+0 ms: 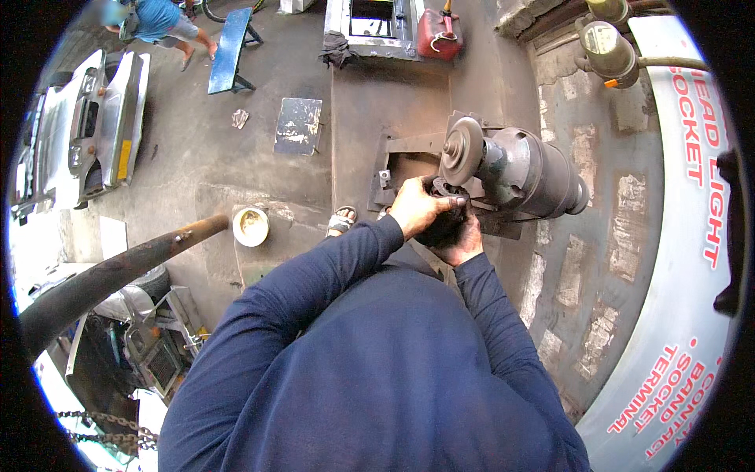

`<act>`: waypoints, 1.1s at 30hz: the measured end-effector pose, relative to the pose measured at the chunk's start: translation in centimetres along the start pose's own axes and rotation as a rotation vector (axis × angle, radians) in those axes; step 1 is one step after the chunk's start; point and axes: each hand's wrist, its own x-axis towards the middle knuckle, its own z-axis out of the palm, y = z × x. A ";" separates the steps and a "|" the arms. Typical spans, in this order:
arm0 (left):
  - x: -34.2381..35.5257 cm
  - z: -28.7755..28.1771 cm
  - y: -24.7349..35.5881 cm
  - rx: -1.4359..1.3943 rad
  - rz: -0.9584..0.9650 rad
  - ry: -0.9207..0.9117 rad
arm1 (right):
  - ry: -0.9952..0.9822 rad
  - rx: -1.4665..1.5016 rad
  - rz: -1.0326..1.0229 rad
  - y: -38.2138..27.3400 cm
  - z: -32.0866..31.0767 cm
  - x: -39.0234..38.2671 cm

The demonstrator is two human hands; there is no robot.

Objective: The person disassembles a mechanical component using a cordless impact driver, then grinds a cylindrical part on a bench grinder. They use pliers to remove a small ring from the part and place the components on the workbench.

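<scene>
Between my two hands is a dark, blackened metal part [442, 230], its exact kind not clear. My left hand [417, 206] grips it from the left, with the thumb laid over its top. From the right and below, the fingers of my right hand [464, 242] are wrapped round it. Just beyond the part stands a bench grinder [531, 173] with a round wheel [462, 151] on its left end. The part is close below the wheel; whether they touch I cannot tell. The grinder rests on a metal stand [417, 144].
A blue bench [230, 51], a small worn stool [298, 126] and a white bucket [251, 226] stand to the left. A thick pole [126, 275] slants across the lower left. Farther off are a red can [440, 35], a vehicle [86, 130] and a person [157, 23]. A brick wall [598, 236] borders the right.
</scene>
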 end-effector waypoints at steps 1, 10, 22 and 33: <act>-0.2 -0.5 -0.3 -0.038 -0.010 0.022 | -0.022 -0.004 0.094 0.0 1.5 -0.3; 0.2 -0.8 -0.4 0.148 0.010 0.088 | -0.019 0.004 0.057 0.5 1.6 0.1; 0.6 -1.3 -1.0 0.170 -0.021 0.112 | -0.070 -0.031 0.100 0.9 2.5 0.0; 0.1 -0.9 -1.0 0.194 -0.014 0.137 | 0.083 0.004 0.038 0.5 -2.5 1.5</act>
